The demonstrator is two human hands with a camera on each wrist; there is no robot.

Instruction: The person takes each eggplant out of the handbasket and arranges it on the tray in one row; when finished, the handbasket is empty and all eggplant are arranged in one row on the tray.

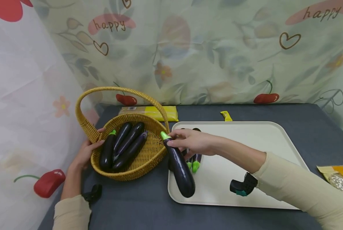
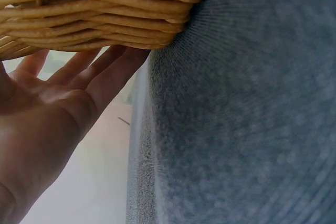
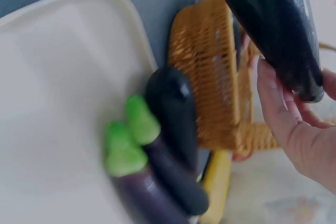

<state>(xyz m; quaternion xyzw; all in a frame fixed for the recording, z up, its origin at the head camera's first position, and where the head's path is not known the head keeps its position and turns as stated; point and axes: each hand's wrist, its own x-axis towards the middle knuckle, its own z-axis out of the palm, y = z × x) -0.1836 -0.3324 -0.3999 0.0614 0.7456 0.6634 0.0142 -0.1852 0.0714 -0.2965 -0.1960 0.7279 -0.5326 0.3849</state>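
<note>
My right hand (image 1: 196, 142) pinches an eggplant (image 1: 180, 171) near its green cap, and the fruit slants down over the tray's left edge. The wicker basket (image 1: 152, 164) stands to the left with several dark eggplants (image 1: 131, 140) lying inside, one showing a green cap. At the basket's left side my left hand (image 1: 86, 151) grips the rim by the handle's base, thumb over the edge; in the left wrist view its fingers lie along the outer weave (image 2: 94, 19). More eggplants (image 3: 152, 177) lie on the white tray (image 1: 246, 188), partly hidden under my right hand in the head view.
A yellow packet (image 1: 162, 113) lies behind the basket, and a small yellow wrapper (image 1: 226, 116) sits behind the tray. An orange and yellow bag (image 1: 339, 179) is at the far right. A patterned curtain (image 1: 188, 57) hangs behind the grey table (image 1: 131, 204).
</note>
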